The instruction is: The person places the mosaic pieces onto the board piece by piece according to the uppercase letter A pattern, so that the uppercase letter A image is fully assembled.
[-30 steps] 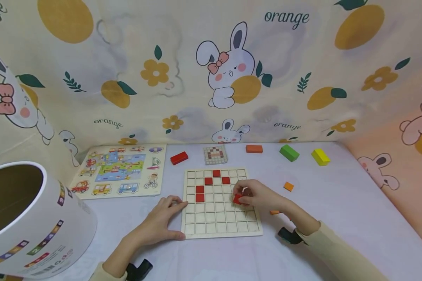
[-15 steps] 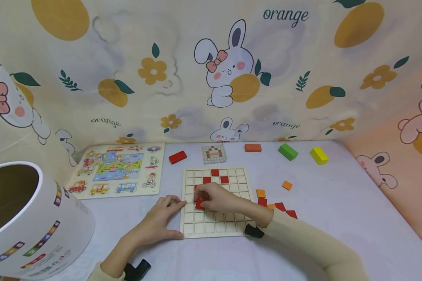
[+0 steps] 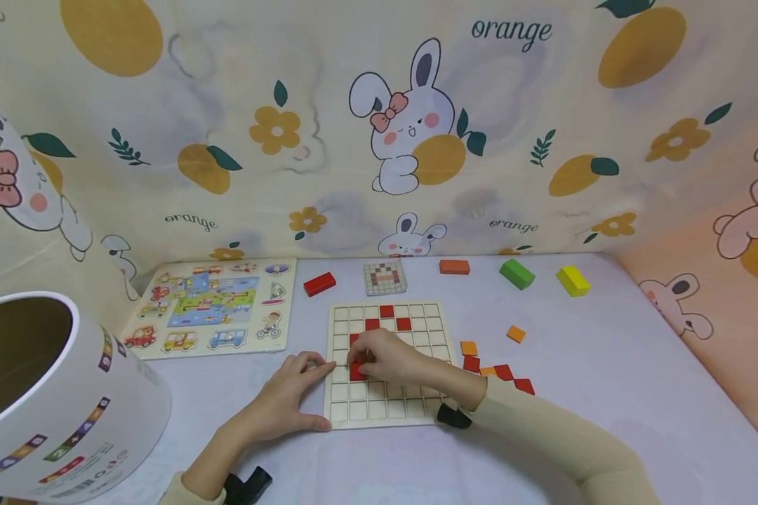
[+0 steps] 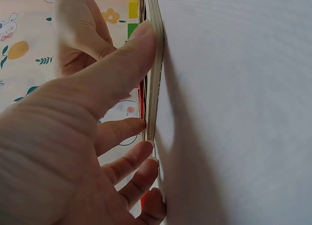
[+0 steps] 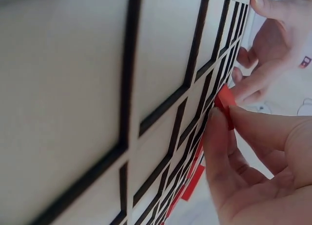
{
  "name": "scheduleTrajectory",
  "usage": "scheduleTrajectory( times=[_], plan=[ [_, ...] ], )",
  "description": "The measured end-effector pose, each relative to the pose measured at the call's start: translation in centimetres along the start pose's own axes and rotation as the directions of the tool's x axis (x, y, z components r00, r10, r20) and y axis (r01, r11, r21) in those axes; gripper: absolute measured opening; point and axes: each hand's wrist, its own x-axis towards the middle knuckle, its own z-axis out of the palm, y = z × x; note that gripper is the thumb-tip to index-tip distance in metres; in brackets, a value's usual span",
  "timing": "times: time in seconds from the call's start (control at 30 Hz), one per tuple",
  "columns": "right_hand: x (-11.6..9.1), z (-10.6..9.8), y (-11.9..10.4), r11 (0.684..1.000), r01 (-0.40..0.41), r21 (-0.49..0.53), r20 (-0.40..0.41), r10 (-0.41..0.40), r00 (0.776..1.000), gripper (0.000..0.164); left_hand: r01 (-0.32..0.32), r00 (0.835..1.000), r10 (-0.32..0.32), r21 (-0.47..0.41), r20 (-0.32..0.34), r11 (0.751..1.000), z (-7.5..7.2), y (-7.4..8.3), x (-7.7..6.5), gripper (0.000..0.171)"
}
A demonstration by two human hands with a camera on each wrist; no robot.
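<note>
A wooden grid board (image 3: 385,412) lies on the table, with several red square tiles in its upper cells, such as the tile (image 3: 387,311) in the top row. My right hand (image 3: 388,356) pinches a red square tile (image 3: 356,372) between thumb and finger over a cell near the board's left side. In the right wrist view this tile (image 5: 224,105) is tilted against the grid. My left hand (image 3: 282,396) rests at the board's left edge, thumb and fingertips touching it. The left wrist view shows the thumb (image 4: 139,49) on the board's rim.
Loose red and orange tiles (image 3: 502,372) lie right of the board. Behind stand a red block (image 3: 319,283), pattern card (image 3: 384,278), orange block (image 3: 455,267), green block (image 3: 517,273) and yellow block (image 3: 573,280). A picture puzzle (image 3: 211,344) and white tub (image 3: 120,421) are at left.
My right hand has moved from the board's right side to its left side, now with a red tile lower against the grid. The left hand has stayed at the edge.
</note>
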Motion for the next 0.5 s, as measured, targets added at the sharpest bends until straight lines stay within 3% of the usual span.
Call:
scheduleTrajectory(
  times=[0.2, 0.5],
  plan=[
    [0.06, 0.08, -0.26, 0.991, -0.008, -0.133, -0.028, 0.005, 1.000, 0.013, 0.007, 1.000, -0.007, -0.003, 0.004, 1.000, 0.08, 0.04, -0.03, 0.091],
    [0.02, 0.11, -0.50, 0.975, 0.007, -0.222, -0.025, -0.013, 1.000, 0.010, 0.002, 1.000, -0.002, -0.002, 0.000, 1.000, 0.00, 0.03, -0.06, 0.090]
  ],
)
